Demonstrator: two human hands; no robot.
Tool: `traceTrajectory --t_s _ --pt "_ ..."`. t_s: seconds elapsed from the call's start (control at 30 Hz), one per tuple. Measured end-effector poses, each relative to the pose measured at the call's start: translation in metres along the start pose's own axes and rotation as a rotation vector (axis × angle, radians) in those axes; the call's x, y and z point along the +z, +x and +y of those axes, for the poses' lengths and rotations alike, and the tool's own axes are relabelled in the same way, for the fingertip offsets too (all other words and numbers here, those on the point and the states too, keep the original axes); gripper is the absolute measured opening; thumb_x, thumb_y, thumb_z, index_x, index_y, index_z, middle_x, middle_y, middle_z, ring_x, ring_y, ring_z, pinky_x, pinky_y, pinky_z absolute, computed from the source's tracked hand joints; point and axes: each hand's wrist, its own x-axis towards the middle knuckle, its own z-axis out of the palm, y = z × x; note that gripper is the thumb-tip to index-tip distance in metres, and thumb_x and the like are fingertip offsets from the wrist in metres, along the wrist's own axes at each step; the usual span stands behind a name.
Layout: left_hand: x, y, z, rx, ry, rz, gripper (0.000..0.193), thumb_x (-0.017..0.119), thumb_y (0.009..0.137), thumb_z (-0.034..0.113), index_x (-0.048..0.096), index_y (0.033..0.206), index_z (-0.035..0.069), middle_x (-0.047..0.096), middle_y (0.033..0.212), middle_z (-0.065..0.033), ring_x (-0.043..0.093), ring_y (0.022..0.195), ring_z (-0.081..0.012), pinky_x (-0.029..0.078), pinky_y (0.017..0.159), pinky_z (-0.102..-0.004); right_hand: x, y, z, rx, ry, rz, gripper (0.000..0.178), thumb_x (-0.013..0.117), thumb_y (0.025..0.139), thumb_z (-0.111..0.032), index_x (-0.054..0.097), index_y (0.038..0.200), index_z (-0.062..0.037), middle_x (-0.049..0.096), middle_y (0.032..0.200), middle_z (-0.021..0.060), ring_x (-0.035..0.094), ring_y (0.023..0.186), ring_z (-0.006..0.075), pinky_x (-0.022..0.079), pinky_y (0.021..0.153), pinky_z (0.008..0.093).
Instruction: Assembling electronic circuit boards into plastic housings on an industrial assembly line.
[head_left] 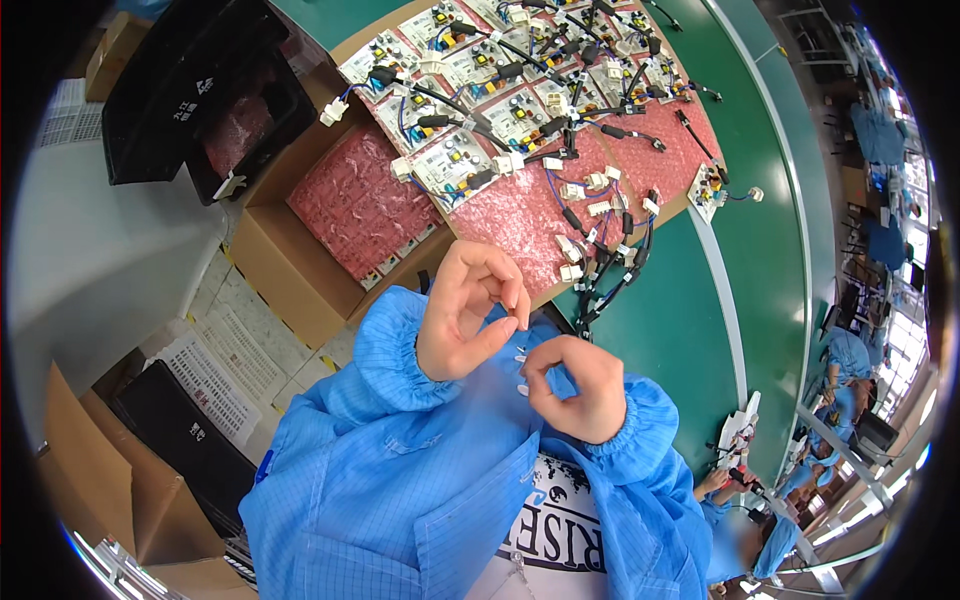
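Observation:
My left hand (pixel 470 312) is raised over the front of my blue coat (pixel 420 470), its fingers loosely bent and a gap between thumb and fingertips. Nothing shows in it. Lower and to the right, my right hand (pixel 580 387) curls thumb and forefinger into a ring. Small white bits show by their tips, but I cannot make out whether they are held. Just beyond the hands lies a bundle of black cables with white connectors (pixel 600 275). Several white circuit boards (pixel 450 165) with cables attached rest on pink bubble wrap (pixel 505 225).
An open cardboard box (pixel 285 275) with pink-wrapped boards stands left of the green table (pixel 675 290). Black bins (pixel 190 100) are at far left. A single board (pixel 706 195) lies on the right. A co-worker's hands (pixel 715 485) are at lower right.

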Motion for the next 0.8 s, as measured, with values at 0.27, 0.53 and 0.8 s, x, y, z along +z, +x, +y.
traceTrajectory --t_s 0.27,0.53,0.8 --pt "0.011 -0.004 0.002 0.009 -0.051 -0.047 0.039 0.051 0.071 -0.009 0.033 0.104 0.004 0.04 0.087 -0.0091 0.049 0.073 -0.0147 0.042 0.065 -0.027 -0.004 0.001 0.002 -0.067 0.072 0.229 0.024 0.053 0.067 0.014 0.044 0.084 -0.0001 0.051 0.082 0.0111 0.053 0.073 0.0158 0.043 0.07 0.0243" --pt "0.014 -0.005 0.001 -0.022 -0.113 -0.043 0.04 0.051 0.071 -0.01 0.032 0.103 0.006 0.04 0.086 -0.0098 0.049 0.072 -0.0164 0.041 0.064 -0.0269 0.0 0.002 -0.001 0.0 0.221 0.321 0.028 0.056 0.061 0.016 0.045 0.08 -0.002 0.054 0.078 0.0101 0.055 0.071 0.0186 0.045 0.063 0.0268" --pt "0.015 -0.005 -0.005 -0.178 -0.391 -0.003 0.042 0.055 0.071 -0.001 0.031 0.104 0.007 0.04 0.085 -0.0085 0.048 0.069 -0.016 0.038 0.061 -0.0253 -0.001 -0.001 0.001 0.036 0.506 0.276 0.026 0.05 0.07 0.017 0.042 0.087 -0.0007 0.047 0.088 0.0103 0.05 0.076 0.0139 0.041 0.07 0.024"
